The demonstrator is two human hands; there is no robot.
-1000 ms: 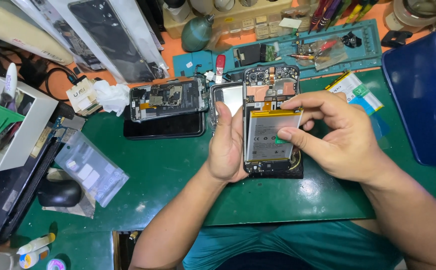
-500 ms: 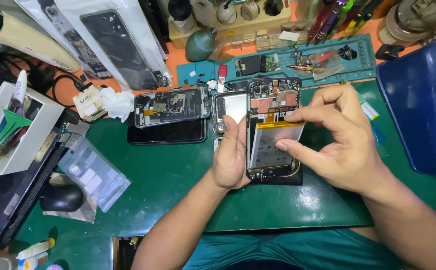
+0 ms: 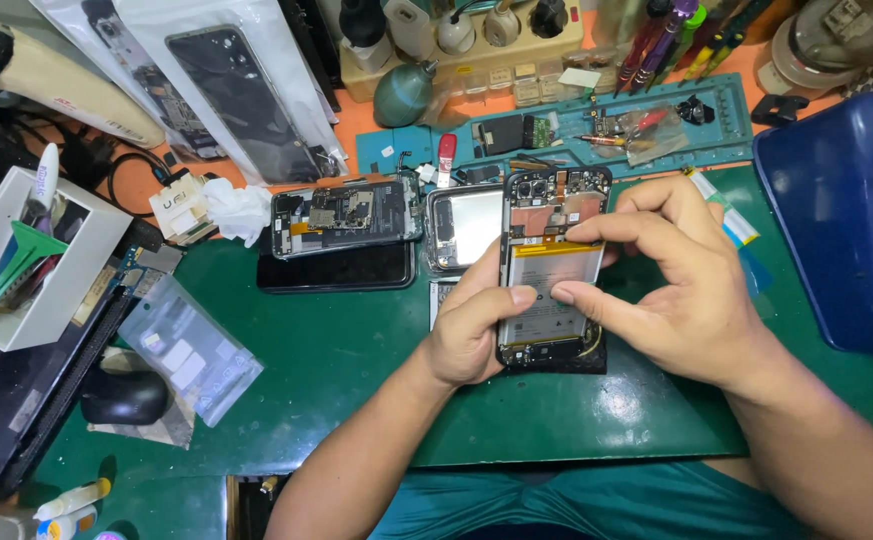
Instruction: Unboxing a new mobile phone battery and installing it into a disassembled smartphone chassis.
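A workbench is covered by a green mat point(image 3: 356, 360), with an orange surface point(image 3: 356, 120) seen behind it. On the mat are laid an opened phone point(image 3: 346, 215) over a dark screen panel point(image 3: 336, 270), a clear plastic bag point(image 3: 191, 355) and a black mouse point(image 3: 121, 398). A blue parts tray point(image 3: 566, 130) is set on the orange part
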